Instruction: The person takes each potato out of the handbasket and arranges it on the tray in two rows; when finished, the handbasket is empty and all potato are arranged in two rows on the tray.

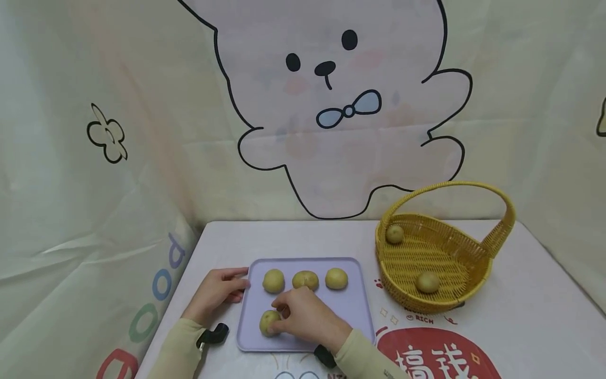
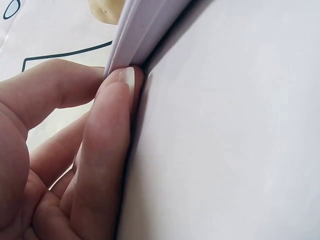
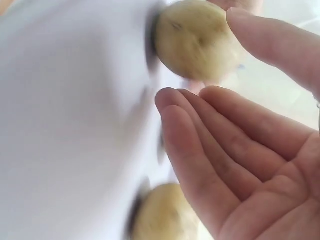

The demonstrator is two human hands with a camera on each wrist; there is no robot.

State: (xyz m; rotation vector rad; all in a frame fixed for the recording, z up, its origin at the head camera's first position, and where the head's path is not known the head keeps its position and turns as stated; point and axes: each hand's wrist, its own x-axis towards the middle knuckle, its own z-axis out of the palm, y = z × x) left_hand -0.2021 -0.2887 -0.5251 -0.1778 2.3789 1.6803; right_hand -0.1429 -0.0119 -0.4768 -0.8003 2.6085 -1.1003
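Observation:
My left hand (image 1: 219, 290) pinches the left edge of a lilac tray (image 1: 352, 305) between thumb and fingers. In the left wrist view the thumb (image 2: 107, 125) lies against the tray's rim (image 2: 145, 30). Over the tray, my right hand (image 1: 312, 318) is at a potato (image 1: 268, 322) near the front left, thumb and fingers apart around it. The right wrist view has the fingers extended, with a gap between them and the nearby potato (image 3: 195, 40). Behind, a row holds a left potato (image 1: 273, 281), a middle potato (image 1: 305, 279) and a right potato (image 1: 336, 279).
A yellow wicker basket (image 1: 428, 305) with a tall handle (image 1: 454, 184) stands right of the tray. Inside are a far potato (image 1: 395, 234) and a nearer potato (image 1: 428, 282). A printed cloth covers the table (image 1: 293, 239), and a curtain (image 1: 142, 158) hangs behind.

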